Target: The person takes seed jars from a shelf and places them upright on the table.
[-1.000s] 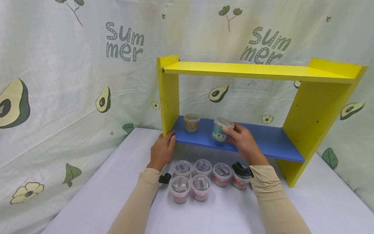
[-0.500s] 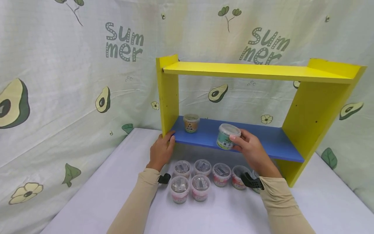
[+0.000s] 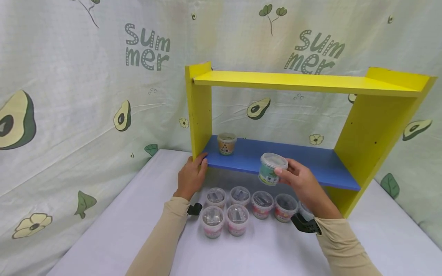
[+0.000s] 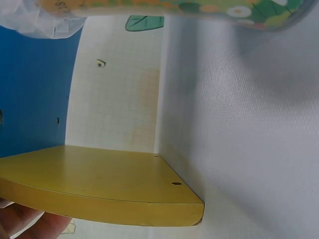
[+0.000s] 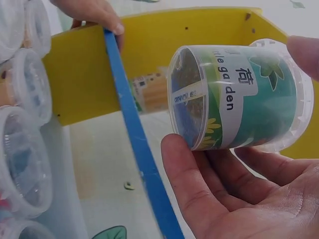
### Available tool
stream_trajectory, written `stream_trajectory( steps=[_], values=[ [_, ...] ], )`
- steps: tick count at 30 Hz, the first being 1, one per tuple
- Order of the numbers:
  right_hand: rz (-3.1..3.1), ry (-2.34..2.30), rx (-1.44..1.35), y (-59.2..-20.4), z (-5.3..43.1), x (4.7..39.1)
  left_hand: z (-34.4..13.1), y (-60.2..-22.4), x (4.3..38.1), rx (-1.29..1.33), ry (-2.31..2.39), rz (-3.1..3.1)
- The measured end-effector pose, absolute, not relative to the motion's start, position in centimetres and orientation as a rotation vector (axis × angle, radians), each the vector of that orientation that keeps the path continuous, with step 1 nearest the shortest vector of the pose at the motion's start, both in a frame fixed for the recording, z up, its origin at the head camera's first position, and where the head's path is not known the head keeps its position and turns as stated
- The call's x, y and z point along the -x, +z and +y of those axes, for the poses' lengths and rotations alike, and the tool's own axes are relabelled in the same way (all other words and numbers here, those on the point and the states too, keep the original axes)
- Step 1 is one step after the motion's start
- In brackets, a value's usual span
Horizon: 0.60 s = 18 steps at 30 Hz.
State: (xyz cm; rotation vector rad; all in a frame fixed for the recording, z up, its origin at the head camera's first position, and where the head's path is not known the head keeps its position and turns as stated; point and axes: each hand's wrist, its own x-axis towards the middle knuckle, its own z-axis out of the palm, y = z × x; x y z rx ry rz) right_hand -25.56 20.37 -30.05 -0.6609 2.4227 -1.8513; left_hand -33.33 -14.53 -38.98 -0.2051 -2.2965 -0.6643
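Observation:
My right hand (image 3: 300, 182) grips a clear plastic tub (image 3: 272, 169) with a teal-green label, thumb on one side and fingers on the other. It is upright in front of the blue board's front edge. In the right wrist view the tub (image 5: 244, 97) shows the printed words "little garden" and its see-through base. My left hand (image 3: 191, 176) holds the shelf unit at its lower left corner, where the yellow side panel (image 3: 201, 119) meets the blue board (image 3: 246, 151). Fingers (image 4: 42, 226) show behind the yellow panel in the left wrist view. An orange-labelled tub (image 3: 226, 145) stands on the blue board's left end.
Several lidded tubs with pink or red labels, including a front one (image 3: 237, 220), stand on the white table (image 3: 269, 253) before the shelf. Another tub (image 3: 305, 211) is partly hidden by my right wrist. A yellow upper board (image 3: 286, 80) spans the unit, with a printed cloth (image 3: 155, 96) behind.
My right hand has carried the green-labelled tub from above the blue board toward me, lower and slightly right. My left hand has kept its hold on the shelf corner.

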Motion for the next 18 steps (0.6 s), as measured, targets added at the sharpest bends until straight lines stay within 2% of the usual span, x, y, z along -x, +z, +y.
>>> stream_trajectory(
  steps=[18],
  values=[
    [2.372, -1.749, 0.545, -33.3, 21.1, 24.0, -14.7, -39.1, 33.5, 0.201, -0.668, -2.305]
  ],
)
